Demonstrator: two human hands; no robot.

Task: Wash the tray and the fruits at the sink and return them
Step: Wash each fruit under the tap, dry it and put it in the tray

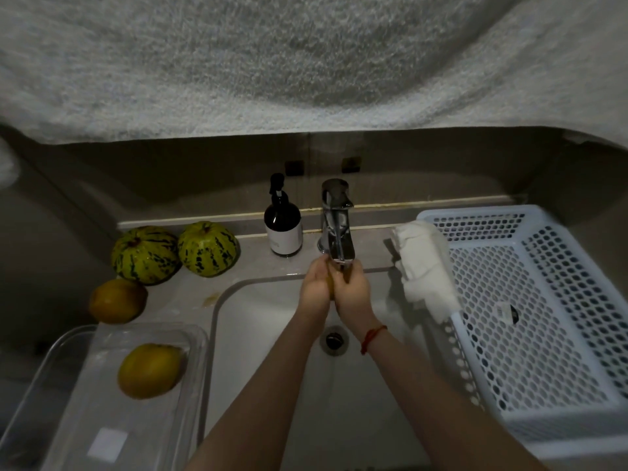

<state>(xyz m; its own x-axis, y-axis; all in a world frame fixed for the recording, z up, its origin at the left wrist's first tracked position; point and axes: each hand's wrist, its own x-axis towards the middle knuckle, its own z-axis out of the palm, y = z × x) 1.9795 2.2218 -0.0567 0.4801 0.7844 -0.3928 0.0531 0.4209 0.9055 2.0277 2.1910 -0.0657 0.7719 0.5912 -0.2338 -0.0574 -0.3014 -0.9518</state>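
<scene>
Your two forearms reach up the middle over the white sink (272, 385), a red string on your right wrist, and your left hand (316, 287) and right hand (351, 292) are cupped together right under the chrome tap (336, 226), closed around a yellowish fruit (330, 284) that barely peeks out between the palms. To your left, the clear plastic tray (112, 419) sits on the counter beside the basin with one smooth yellow-orange fruit (149, 370) lying in it. Just beyond the tray, another orange fruit (117, 300) rests on the counter, and behind it two green-and-yellow striped melons (173, 251) sit side by side, glistening. On your right, a white perforated basket (537, 321) has a white cloth (424, 266) draped over its near corner.
</scene>
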